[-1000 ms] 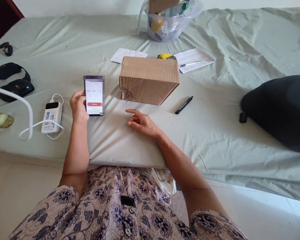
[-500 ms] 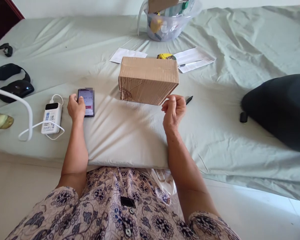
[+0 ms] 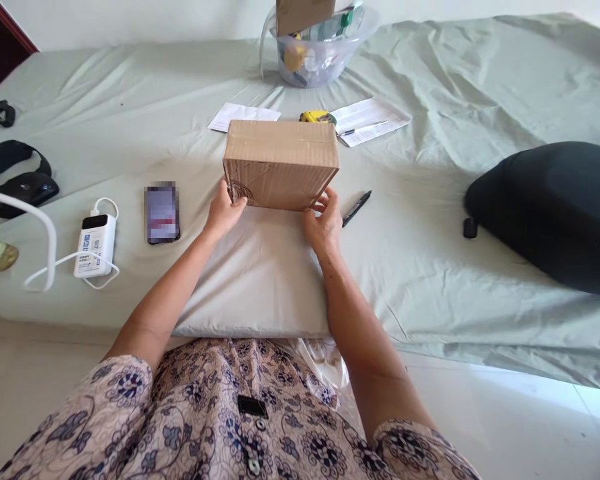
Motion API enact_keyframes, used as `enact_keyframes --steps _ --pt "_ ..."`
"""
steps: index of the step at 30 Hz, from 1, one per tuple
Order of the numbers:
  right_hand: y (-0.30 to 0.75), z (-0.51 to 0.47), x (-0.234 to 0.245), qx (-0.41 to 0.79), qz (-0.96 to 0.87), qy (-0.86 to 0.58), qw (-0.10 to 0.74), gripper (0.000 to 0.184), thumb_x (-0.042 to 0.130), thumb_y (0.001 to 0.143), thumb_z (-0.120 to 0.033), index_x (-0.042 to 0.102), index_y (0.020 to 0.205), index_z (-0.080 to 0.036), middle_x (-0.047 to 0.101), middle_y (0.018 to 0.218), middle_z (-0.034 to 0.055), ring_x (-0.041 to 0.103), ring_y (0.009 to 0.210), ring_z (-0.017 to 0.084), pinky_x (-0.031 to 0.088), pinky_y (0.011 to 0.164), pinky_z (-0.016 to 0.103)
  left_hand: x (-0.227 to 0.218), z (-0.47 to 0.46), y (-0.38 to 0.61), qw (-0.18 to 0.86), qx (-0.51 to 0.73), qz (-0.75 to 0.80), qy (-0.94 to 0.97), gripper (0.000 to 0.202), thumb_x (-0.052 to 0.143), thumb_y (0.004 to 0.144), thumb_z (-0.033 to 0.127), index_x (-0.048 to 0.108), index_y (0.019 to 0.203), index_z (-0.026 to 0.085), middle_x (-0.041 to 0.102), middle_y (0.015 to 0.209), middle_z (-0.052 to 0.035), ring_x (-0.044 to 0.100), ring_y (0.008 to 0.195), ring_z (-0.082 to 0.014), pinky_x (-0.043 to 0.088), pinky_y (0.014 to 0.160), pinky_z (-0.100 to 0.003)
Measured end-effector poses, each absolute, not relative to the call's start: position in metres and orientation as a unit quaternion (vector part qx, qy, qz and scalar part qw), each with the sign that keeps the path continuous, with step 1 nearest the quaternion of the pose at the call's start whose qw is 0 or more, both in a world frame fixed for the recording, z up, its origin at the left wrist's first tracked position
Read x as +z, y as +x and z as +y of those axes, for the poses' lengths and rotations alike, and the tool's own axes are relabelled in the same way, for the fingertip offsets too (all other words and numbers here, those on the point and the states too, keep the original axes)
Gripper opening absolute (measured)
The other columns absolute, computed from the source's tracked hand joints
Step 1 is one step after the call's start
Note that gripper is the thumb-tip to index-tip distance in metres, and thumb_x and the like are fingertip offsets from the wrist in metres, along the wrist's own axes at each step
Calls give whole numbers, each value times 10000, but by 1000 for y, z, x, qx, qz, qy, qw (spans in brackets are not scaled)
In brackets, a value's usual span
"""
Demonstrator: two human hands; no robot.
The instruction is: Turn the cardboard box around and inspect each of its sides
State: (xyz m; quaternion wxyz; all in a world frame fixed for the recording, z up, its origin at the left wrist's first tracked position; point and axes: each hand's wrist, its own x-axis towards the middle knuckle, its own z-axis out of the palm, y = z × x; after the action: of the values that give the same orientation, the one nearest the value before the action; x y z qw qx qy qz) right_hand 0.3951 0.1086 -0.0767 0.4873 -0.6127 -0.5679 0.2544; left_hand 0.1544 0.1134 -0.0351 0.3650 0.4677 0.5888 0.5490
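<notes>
In the head view, the box [image 3: 280,163] was held by both hands at the middle of the sheet [image 3: 420,287], straight in front of the person. Its lower left corner was grasped by the left hand [image 3: 226,210], with the thumb laid over the printed front face. Its lower right corner was grasped by the right hand [image 3: 325,219], the fingers being set at the side edge; how firmly they were pressed could not be told, as they were partly hidden. Whether the underside was fully rested on the sheet was also unclear.

The marker [image 3: 357,209] was seen just beside the right hand. To the left, the phone [image 3: 163,213] was laid flat, well apart from the left hand, with the power bank [image 3: 96,247] placed farther left. Behind the box, the tape measure [image 3: 317,117] was set between two papers [image 3: 243,115], and a pen [image 3: 367,128] was laid on the right one.
</notes>
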Motion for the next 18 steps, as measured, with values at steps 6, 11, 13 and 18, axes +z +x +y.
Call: enact_keyframes --steps 6,11,13,18 --pt "394 100 -62 217 -575 -627 479 367 582 852 -463 558 1134 -230 676 978 49 646 808 179 548 816 412 -48 103 162 257 508 637 520 431 824 782 389 529 1042 212 657 1072 -76 636 1124 -253 471 1084 -414" --pt "395 91 -46 193 -576 -613 505 610 444 859 -815 546 948 -220 633 946 62 628 856 197 528 784 384 -43 91 158 236 517 611 551 625 532 840 805 518 1054 218 655 1011 -71 648 964 -206 520 935 -378" --pt "396 89 -42 206 -575 -596 521 689 344 863 -862 552 1001 -220 626 958 65 632 876 201 530 779 375 -40 89 159 234 527 594 561 720 488 815 859 510 1165 230 657 1078 -83 649 1008 -210 517 939 -378" --pt "403 91 -44 217 -573 -563 554 705 201 914 -836 526 1100 -238 588 972 34 628 885 185 541 767 362 -37 87 164 234 532 587 563 712 454 811 879 564 1084 230 649 1051 -87 647 1024 -219 515 959 -404"
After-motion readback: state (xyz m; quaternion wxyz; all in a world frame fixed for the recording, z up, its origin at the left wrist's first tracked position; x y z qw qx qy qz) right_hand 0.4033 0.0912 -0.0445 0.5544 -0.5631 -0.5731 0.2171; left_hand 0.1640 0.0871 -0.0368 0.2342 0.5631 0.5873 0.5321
